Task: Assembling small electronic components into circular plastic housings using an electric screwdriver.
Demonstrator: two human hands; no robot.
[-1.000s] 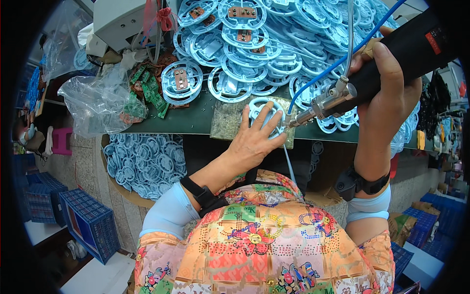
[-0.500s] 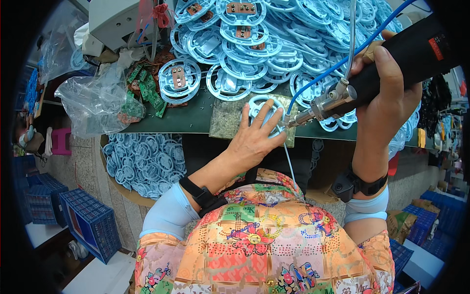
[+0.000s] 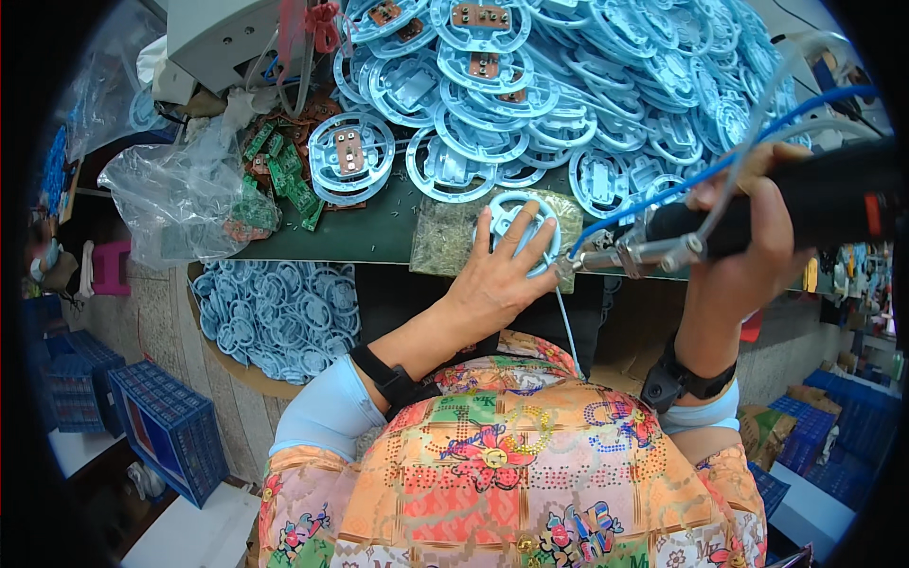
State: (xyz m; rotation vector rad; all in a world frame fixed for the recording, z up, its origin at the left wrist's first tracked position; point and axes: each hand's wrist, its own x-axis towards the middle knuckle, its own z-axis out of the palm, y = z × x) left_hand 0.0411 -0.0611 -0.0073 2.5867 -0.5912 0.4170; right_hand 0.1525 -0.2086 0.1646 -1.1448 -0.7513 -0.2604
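Note:
My left hand [image 3: 497, 275] lies flat with spread fingers on a light blue round plastic part [image 3: 516, 220] that rests on a worn mat [image 3: 445, 241] at the bench's front edge. My right hand [image 3: 743, 237] grips a black powered screwdriver [image 3: 757, 213], held nearly level. Its metal nose [image 3: 592, 257] points left at the part's right rim, just beside my left fingertips. A blue hose [image 3: 729, 156] and clear tubing run up from the tool.
A large heap of the same blue parts [image 3: 568, 85] covers the green bench behind. A clear bag [image 3: 180, 199] and green circuit boards [image 3: 279, 175] lie at the left. A basket of blue parts [image 3: 279, 312] and blue crates [image 3: 161, 426] stand on the floor.
My left hand stays pressed on the blue part and my right hand keeps the screwdriver's nose at its rim. Only the view has shifted slightly.

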